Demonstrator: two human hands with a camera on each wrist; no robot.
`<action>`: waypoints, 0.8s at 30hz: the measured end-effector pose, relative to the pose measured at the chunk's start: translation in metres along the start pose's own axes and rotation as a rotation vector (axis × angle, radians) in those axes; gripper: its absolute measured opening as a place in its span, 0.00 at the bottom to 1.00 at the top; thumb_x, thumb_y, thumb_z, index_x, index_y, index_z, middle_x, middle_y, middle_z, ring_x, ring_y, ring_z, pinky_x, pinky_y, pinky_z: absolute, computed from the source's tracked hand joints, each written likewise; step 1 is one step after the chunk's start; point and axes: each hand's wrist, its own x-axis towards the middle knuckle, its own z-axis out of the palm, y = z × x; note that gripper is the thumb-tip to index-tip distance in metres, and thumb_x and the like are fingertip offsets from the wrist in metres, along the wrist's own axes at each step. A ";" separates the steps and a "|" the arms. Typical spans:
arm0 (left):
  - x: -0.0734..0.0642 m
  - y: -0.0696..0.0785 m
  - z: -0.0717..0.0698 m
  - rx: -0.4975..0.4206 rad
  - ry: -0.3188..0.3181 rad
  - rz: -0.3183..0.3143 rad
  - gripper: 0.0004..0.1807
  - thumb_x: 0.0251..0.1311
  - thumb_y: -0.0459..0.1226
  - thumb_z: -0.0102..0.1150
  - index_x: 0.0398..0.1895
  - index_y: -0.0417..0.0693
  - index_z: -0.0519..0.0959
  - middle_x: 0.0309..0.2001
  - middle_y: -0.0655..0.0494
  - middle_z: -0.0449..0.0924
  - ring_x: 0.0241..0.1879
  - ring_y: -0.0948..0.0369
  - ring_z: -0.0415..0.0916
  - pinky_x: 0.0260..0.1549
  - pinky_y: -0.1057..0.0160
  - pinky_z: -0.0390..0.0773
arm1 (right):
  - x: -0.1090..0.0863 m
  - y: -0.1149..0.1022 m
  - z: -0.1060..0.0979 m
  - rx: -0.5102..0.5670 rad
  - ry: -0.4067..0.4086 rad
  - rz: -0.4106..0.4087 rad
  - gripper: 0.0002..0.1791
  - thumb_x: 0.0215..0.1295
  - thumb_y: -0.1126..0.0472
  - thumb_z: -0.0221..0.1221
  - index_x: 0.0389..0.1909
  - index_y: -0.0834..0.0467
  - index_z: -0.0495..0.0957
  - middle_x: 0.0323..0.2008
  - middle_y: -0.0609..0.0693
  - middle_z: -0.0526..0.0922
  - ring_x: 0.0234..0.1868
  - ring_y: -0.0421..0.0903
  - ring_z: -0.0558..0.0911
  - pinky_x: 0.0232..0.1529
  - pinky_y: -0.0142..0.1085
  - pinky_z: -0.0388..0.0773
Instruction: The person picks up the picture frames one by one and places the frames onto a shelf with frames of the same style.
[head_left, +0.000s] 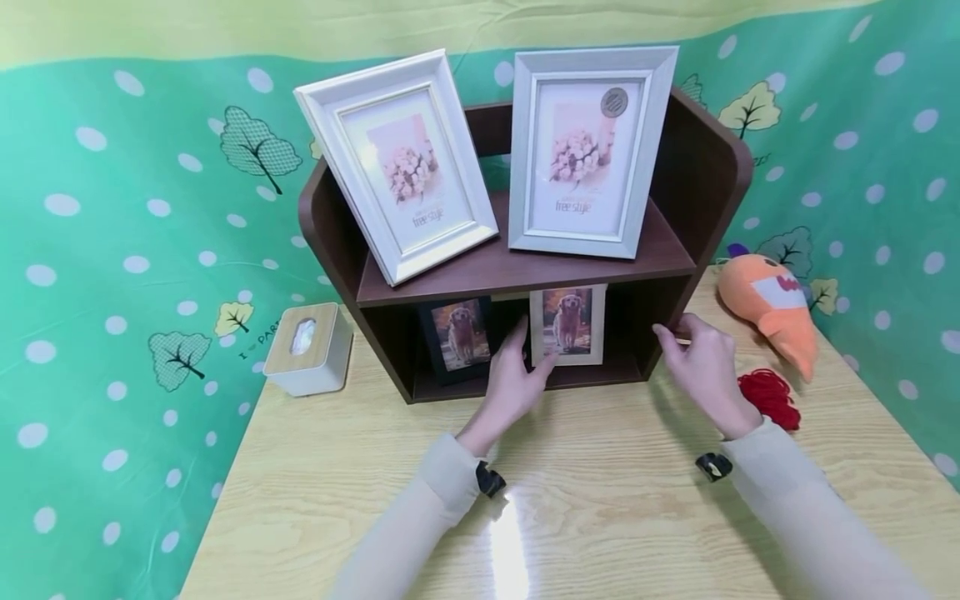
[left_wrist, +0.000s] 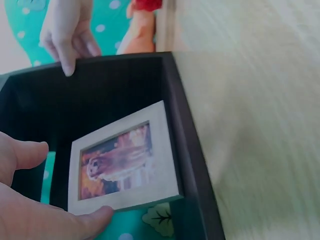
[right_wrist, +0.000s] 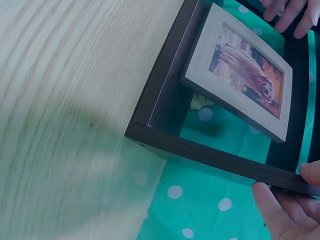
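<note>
A dark brown two-level shelf (head_left: 540, 273) stands on the table. In its lower level a light-coloured picture frame (head_left: 567, 323) with a dog photo leans upright, right of a dark picture frame (head_left: 461, 337) with a similar photo. At the light frame's left edge is my left hand (head_left: 513, 375), its thumb and fingers spread apart; one fingertip meets the edge in the left wrist view. My right hand (head_left: 701, 362) pinches the shelf's right side panel (right_wrist: 220, 159), thumb inside and fingers outside.
On the upper level lean a tilted white frame (head_left: 468, 196) and another pale frame (head_left: 648, 158). A tissue box (head_left: 330, 358) with a wooden top stands left of the shelf. Right of it lie an orange plush toy (head_left: 765, 304) and red yarn (head_left: 772, 398).
</note>
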 end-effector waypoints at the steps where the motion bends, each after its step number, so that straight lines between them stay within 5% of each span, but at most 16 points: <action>1: -0.003 -0.001 -0.001 0.012 -0.004 0.013 0.40 0.63 0.46 0.60 0.73 0.41 0.54 0.68 0.44 0.60 0.60 0.50 0.67 0.52 0.58 0.74 | 0.000 0.000 0.000 -0.001 -0.009 0.005 0.12 0.64 0.59 0.61 0.31 0.67 0.78 0.32 0.64 0.83 0.34 0.61 0.83 0.36 0.56 0.76; 12: -0.040 -0.019 -0.027 -0.089 0.015 0.145 0.34 0.62 0.38 0.62 0.69 0.39 0.61 0.65 0.41 0.64 0.58 0.45 0.68 0.50 0.53 0.76 | 0.000 -0.003 -0.011 0.020 -0.133 0.081 0.17 0.67 0.53 0.59 0.41 0.66 0.79 0.39 0.65 0.83 0.39 0.61 0.82 0.41 0.55 0.77; 24: -0.075 -0.047 -0.073 -0.060 0.090 0.146 0.28 0.63 0.39 0.61 0.64 0.37 0.69 0.57 0.41 0.73 0.53 0.51 0.74 0.46 0.48 0.78 | -0.008 0.007 -0.032 -0.027 -0.361 0.074 0.26 0.67 0.50 0.57 0.56 0.66 0.72 0.51 0.68 0.77 0.50 0.64 0.76 0.43 0.59 0.76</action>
